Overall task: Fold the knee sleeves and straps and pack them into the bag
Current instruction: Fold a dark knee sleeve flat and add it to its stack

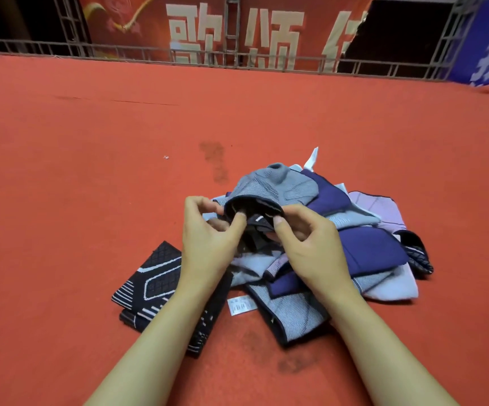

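Observation:
A grey knitted knee sleeve (275, 186) with a dark rim is lifted above a pile of sleeves and straps (363, 253) in grey, navy, light blue and lilac on the red carpet. My left hand (208, 230) pinches the left side of its dark opening. At the right side of that rim my right hand (304, 238) pinches it, thumb on top. A folded black sleeve with white lines (152, 282) lies flat to the left of the pile, partly under my left forearm. No bag is in view.
Red carpet (90, 171) stretches all around, with dark stains beyond the pile and near my arms. A small white label (240, 306) lies between my forearms. A metal truss rail (120, 51) and red and blue banners close off the far side.

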Available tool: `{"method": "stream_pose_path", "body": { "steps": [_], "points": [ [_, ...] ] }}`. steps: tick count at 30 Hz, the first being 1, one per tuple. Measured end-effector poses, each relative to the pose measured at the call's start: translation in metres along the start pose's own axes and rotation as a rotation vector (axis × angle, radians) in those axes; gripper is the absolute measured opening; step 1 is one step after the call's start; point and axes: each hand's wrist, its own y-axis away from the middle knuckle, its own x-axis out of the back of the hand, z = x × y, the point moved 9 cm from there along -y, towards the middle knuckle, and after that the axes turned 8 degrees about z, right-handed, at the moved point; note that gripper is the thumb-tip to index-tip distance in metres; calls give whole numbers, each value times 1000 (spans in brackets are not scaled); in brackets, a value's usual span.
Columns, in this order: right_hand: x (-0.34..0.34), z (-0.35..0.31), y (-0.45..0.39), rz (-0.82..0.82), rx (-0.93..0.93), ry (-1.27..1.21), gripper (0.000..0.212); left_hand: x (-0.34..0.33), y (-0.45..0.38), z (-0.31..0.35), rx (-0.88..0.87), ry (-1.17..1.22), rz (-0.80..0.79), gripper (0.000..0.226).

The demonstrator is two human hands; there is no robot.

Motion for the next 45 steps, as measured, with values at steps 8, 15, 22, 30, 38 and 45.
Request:
{"method": "stream_pose_path", "body": {
  "steps": [8,15,22,30,38,45],
  "points": [
    [-19,13,9,-243,-436,-753,23,-23,4,-18,306,369,-280,41],
    [-32,12,18,-352,-572,-728,37,-52,35,-10,749,825,-635,38],
    [-17,4,9,-441,-275,-237,28,-53,45,9,733,955,-922,43],
    [13,-12,-11,-140,-23,185,47,-41,31,1,190,147,-748,22],
    [-30,-28,34,-848,-427,-677,43,-41,26,-8,528,551,-568,38],
    [-16,-20,8,-542,-58,-6,31,-47,47,-13,718,548,-623,31]
  ]
}}
